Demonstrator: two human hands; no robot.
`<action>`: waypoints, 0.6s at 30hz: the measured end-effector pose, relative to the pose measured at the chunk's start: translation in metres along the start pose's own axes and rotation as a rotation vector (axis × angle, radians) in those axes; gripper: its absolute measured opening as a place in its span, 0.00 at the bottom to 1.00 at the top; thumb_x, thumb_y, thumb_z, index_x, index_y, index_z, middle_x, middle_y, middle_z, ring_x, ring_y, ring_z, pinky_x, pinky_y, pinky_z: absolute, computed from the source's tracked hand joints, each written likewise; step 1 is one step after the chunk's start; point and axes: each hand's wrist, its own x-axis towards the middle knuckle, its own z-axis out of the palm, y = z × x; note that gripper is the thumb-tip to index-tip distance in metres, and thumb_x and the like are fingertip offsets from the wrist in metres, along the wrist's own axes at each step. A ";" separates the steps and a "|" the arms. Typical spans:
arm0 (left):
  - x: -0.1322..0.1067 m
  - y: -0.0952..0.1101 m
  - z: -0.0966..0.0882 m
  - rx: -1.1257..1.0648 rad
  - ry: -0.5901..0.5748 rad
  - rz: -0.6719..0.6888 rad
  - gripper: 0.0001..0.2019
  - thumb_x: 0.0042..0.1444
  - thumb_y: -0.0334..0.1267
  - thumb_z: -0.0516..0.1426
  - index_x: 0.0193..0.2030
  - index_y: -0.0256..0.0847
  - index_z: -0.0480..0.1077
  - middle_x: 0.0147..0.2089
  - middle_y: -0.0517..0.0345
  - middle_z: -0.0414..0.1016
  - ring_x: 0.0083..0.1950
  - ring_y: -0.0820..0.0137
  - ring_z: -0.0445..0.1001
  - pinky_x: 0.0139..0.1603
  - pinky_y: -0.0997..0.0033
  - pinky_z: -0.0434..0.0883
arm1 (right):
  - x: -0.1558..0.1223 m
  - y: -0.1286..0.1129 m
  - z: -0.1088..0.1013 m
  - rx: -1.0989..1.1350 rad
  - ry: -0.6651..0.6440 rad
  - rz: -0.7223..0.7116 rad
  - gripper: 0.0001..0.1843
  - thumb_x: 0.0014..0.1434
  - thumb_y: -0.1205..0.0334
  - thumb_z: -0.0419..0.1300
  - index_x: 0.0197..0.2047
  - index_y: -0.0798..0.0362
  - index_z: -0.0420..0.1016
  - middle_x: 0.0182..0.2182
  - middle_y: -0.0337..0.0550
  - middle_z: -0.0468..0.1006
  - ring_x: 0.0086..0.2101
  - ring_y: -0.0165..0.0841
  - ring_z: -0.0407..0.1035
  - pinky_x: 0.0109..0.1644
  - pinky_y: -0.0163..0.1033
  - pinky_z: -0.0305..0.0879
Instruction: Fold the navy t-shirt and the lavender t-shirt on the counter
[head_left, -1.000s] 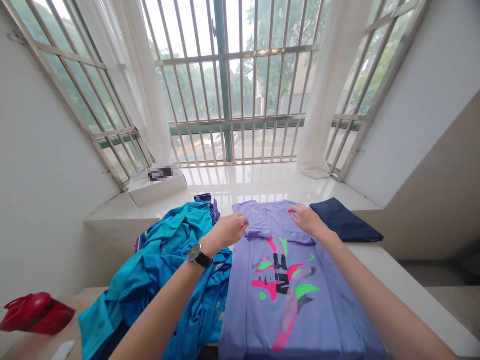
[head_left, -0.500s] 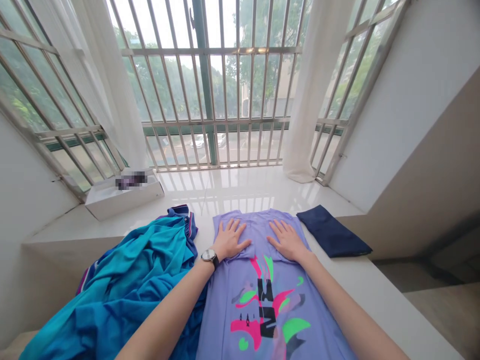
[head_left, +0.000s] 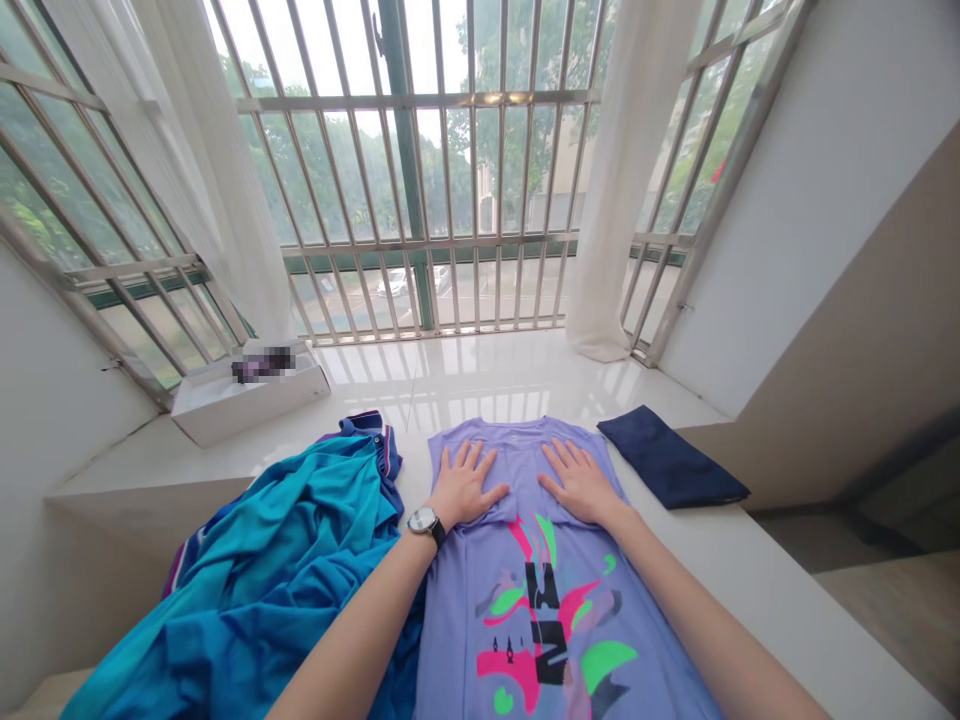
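A lavender T-shirt (head_left: 517,600) with a pink, green and black print lies spread out in front of me, its neckline toward the window. My left hand (head_left: 466,485) rests flat on its upper left part, fingers apart, a watch (head_left: 424,522) on that wrist. On the upper right part lies my right hand (head_left: 579,480), also flat with spread fingers. Small creases run in the cloth by both palms. Heaped left of the shirt is a teal and blue garment (head_left: 300,530) with a striped collar. To its right, a dark navy cloth (head_left: 671,455) lies folded flat.
A white box (head_left: 247,405) with a blurred item on top stands on the white window sill (head_left: 465,370) at the left. Metal bars (head_left: 450,240) cross the window behind. White curtains (head_left: 611,200) hang at both sides, the right one reaching the sill.
The view has shifted slightly, so the clothes and arms sit a little further right. Both hands stay flat on the T-shirt, and its neckline edge looks smoother.
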 end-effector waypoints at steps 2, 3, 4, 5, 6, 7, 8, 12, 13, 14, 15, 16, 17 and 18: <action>0.001 -0.002 0.000 0.001 0.002 -0.004 0.38 0.61 0.67 0.40 0.72 0.48 0.51 0.74 0.47 0.47 0.74 0.48 0.42 0.68 0.34 0.38 | 0.001 0.001 -0.001 -0.005 -0.007 -0.007 0.40 0.66 0.37 0.39 0.73 0.50 0.48 0.71 0.47 0.48 0.69 0.47 0.41 0.70 0.54 0.40; 0.001 -0.002 0.001 -0.001 0.005 -0.007 0.38 0.61 0.67 0.40 0.72 0.48 0.51 0.74 0.47 0.47 0.74 0.48 0.42 0.68 0.34 0.38 | 0.002 0.001 -0.001 -0.006 -0.013 -0.011 0.39 0.66 0.37 0.39 0.73 0.50 0.48 0.71 0.47 0.48 0.69 0.47 0.41 0.70 0.54 0.40; 0.001 -0.003 0.001 -0.004 0.011 -0.009 0.38 0.61 0.67 0.41 0.72 0.48 0.51 0.74 0.47 0.47 0.74 0.47 0.42 0.68 0.34 0.38 | 0.002 0.001 -0.001 -0.004 -0.018 -0.014 0.39 0.66 0.37 0.39 0.73 0.50 0.48 0.71 0.46 0.48 0.69 0.46 0.41 0.70 0.54 0.40; 0.001 -0.003 0.002 -0.009 0.017 -0.010 0.38 0.61 0.67 0.41 0.72 0.48 0.52 0.74 0.47 0.47 0.74 0.48 0.42 0.68 0.34 0.38 | 0.003 0.001 -0.001 -0.002 -0.022 -0.015 0.39 0.66 0.37 0.39 0.73 0.49 0.48 0.72 0.46 0.48 0.69 0.46 0.41 0.70 0.54 0.40; 0.001 -0.004 0.002 -0.016 0.024 -0.011 0.38 0.61 0.66 0.42 0.71 0.48 0.52 0.74 0.47 0.48 0.74 0.48 0.43 0.69 0.35 0.38 | 0.003 0.002 0.000 0.002 -0.024 -0.014 0.39 0.66 0.37 0.39 0.73 0.49 0.48 0.72 0.46 0.48 0.69 0.46 0.41 0.70 0.54 0.39; 0.001 -0.004 0.003 -0.026 0.032 -0.011 0.38 0.61 0.66 0.42 0.71 0.48 0.52 0.74 0.47 0.48 0.74 0.49 0.43 0.69 0.36 0.38 | 0.004 0.002 0.000 0.010 -0.025 -0.014 0.39 0.65 0.37 0.39 0.73 0.49 0.48 0.72 0.46 0.48 0.69 0.46 0.40 0.70 0.54 0.39; 0.001 -0.004 0.003 -0.039 0.043 -0.012 0.37 0.61 0.66 0.43 0.71 0.47 0.53 0.74 0.47 0.50 0.74 0.50 0.43 0.70 0.37 0.39 | 0.004 0.002 0.001 0.024 -0.024 -0.015 0.39 0.65 0.37 0.40 0.73 0.49 0.48 0.72 0.47 0.48 0.69 0.46 0.41 0.70 0.54 0.39; 0.003 -0.005 -0.004 -0.152 0.155 -0.059 0.30 0.65 0.58 0.45 0.68 0.45 0.57 0.71 0.48 0.56 0.74 0.54 0.45 0.71 0.40 0.42 | 0.005 0.003 -0.004 0.195 0.096 -0.009 0.39 0.65 0.38 0.42 0.70 0.54 0.56 0.69 0.53 0.54 0.68 0.46 0.46 0.69 0.54 0.44; 0.002 -0.004 -0.009 -0.195 0.203 -0.082 0.28 0.66 0.55 0.45 0.67 0.43 0.59 0.70 0.47 0.57 0.73 0.55 0.46 0.71 0.41 0.44 | 0.003 0.003 -0.008 0.273 0.181 -0.002 0.38 0.65 0.38 0.42 0.68 0.55 0.59 0.68 0.55 0.58 0.67 0.46 0.49 0.69 0.55 0.47; 0.000 -0.003 -0.016 -0.240 0.254 -0.100 0.25 0.67 0.52 0.47 0.65 0.42 0.62 0.69 0.46 0.59 0.73 0.55 0.48 0.71 0.42 0.46 | -0.002 0.003 -0.015 0.359 0.280 -0.002 0.38 0.64 0.38 0.42 0.66 0.55 0.63 0.66 0.56 0.62 0.65 0.46 0.53 0.68 0.55 0.49; -0.006 -0.002 -0.025 -0.288 0.306 -0.105 0.23 0.66 0.49 0.49 0.63 0.40 0.64 0.68 0.45 0.61 0.72 0.55 0.51 0.70 0.44 0.49 | -0.009 0.003 -0.023 0.446 0.377 -0.008 0.37 0.63 0.37 0.42 0.63 0.54 0.67 0.63 0.56 0.66 0.64 0.46 0.56 0.67 0.56 0.51; -0.014 0.001 -0.035 -0.340 0.353 -0.091 0.21 0.65 0.47 0.51 0.60 0.39 0.67 0.66 0.44 0.63 0.70 0.55 0.55 0.69 0.46 0.52 | -0.020 0.003 -0.032 0.532 0.455 -0.017 0.36 0.62 0.35 0.44 0.59 0.53 0.70 0.59 0.56 0.70 0.61 0.47 0.60 0.66 0.56 0.54; -0.027 0.004 -0.047 -0.398 0.392 -0.066 0.19 0.63 0.45 0.53 0.57 0.38 0.69 0.64 0.43 0.65 0.68 0.55 0.59 0.68 0.49 0.56 | -0.034 0.003 -0.043 0.617 0.500 -0.023 0.34 0.61 0.34 0.47 0.55 0.52 0.73 0.56 0.55 0.73 0.58 0.47 0.64 0.64 0.56 0.56; -0.044 0.007 -0.060 -0.466 0.418 -0.029 0.17 0.62 0.45 0.55 0.53 0.39 0.71 0.61 0.44 0.68 0.65 0.57 0.64 0.66 0.53 0.61 | -0.052 0.003 -0.053 0.698 0.508 -0.021 0.32 0.59 0.34 0.50 0.51 0.51 0.75 0.52 0.54 0.76 0.55 0.47 0.68 0.62 0.55 0.60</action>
